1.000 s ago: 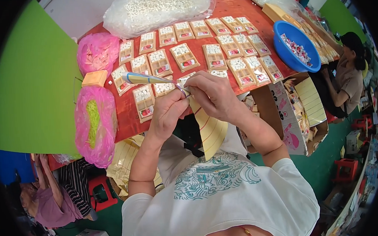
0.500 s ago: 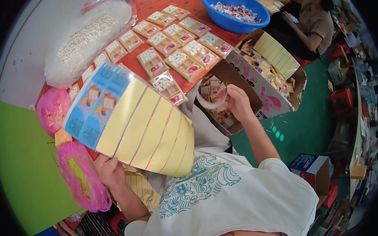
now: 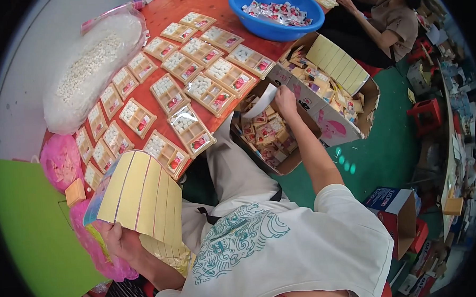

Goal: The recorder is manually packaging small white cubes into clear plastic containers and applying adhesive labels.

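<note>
My left hand [image 3: 117, 241] is closed on the edge of a curved yellow sheet [image 3: 147, 197] with dark lines across it and a blue printed end. The sheet hangs over the near left corner of the table. Out to the right, my right hand [image 3: 286, 101] pinches a curling white strip [image 3: 262, 101] above an open cardboard box [image 3: 308, 121]. Inside that box lie many small printed pieces [image 3: 269, 136]. On the red table, compartment trays [image 3: 187, 130] hold white pellets and red-printed packets.
A clear bag of white pellets [image 3: 91, 67] lies at the far left, with pink plastic bags [image 3: 62, 161] nearer. A blue basin [image 3: 278, 27] of packets stands at the back. Another filled carton [image 3: 327, 115] is at right; a seated person [image 3: 392, 30] works beyond it.
My left hand has drawn the yellow sheet down and left, uncovering more trays. My right hand has moved slightly up and left with the white strip, which has swung upward.
</note>
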Available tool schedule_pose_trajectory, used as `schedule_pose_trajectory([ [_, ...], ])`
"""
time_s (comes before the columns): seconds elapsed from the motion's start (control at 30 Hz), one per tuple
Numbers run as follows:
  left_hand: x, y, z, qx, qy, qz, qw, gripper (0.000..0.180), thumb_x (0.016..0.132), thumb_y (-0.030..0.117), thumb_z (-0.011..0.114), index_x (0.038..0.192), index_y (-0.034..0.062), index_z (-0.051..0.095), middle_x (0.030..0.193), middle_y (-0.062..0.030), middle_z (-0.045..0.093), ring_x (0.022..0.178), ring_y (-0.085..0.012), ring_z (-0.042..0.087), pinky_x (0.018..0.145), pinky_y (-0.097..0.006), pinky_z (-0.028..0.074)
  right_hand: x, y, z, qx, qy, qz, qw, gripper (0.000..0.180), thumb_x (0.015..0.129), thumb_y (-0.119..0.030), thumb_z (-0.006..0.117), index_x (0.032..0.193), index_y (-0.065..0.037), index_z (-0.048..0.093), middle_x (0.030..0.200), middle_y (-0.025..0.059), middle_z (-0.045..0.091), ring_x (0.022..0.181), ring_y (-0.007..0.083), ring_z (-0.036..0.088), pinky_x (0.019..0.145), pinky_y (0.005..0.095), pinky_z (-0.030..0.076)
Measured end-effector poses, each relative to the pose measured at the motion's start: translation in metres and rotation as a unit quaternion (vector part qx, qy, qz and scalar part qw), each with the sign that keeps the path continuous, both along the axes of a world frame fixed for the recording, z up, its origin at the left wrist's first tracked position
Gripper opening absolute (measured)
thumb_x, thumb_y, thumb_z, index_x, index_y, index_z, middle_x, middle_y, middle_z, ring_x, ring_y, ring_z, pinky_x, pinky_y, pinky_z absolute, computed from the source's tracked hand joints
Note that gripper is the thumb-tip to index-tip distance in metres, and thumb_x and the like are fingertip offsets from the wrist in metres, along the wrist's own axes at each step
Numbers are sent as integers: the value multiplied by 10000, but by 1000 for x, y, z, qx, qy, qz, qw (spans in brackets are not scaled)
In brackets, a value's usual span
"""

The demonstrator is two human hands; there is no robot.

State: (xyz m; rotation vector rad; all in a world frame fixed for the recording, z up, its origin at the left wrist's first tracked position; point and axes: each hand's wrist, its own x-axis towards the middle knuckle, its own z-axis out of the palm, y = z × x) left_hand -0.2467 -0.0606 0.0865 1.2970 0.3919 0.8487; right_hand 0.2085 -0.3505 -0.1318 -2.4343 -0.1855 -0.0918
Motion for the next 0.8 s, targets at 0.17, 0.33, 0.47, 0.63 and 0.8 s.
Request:
schedule_pose_trajectory([
  [0.17,7,-4,3,1,5,-6,1000,464,822,167,512,1166,-143,533,1148,-205,611,1068,-272,594,957,-368,434,27,37,-5,66,-2,-13,998,293,890,-232,467,969,17,600,921,289,624,907,456,596,780,481,474],
  [0.33,5,-1,-3,-4,-10,-24,1000,456,830,159,504,1170,-144,530,1156,-200,609,1079,-270,590,972,-365,427,19,53,7,343,76,26,936,275,891,-159,447,965,32,631,868,194,667,821,274,649,762,361,501],
  [0.47,16,-2,-9,-27,-4,-34,999,441,834,151,524,1171,-133,540,1154,-190,615,1081,-266,590,970,-363,429,13,48,7,487,165,45,856,242,912,-73,423,977,33,631,861,79,659,819,145,636,742,274,507],
  [0.63,16,-1,-10,-43,-5,-64,997,451,832,157,551,1181,-128,543,1171,-185,613,1089,-273,588,976,-367,422,-18,35,19,489,133,-3,862,215,925,-54,460,1062,22,607,962,79,644,826,151,622,765,276,505],
  [0.8,21,-14,-11,-46,-14,-58,997,483,826,173,549,1182,-152,526,1182,-217,606,1098,-287,591,978,-379,424,-84,37,54,465,67,61,880,200,941,-73,491,1097,0,593,968,56,615,869,115,584,805,259,479],
])
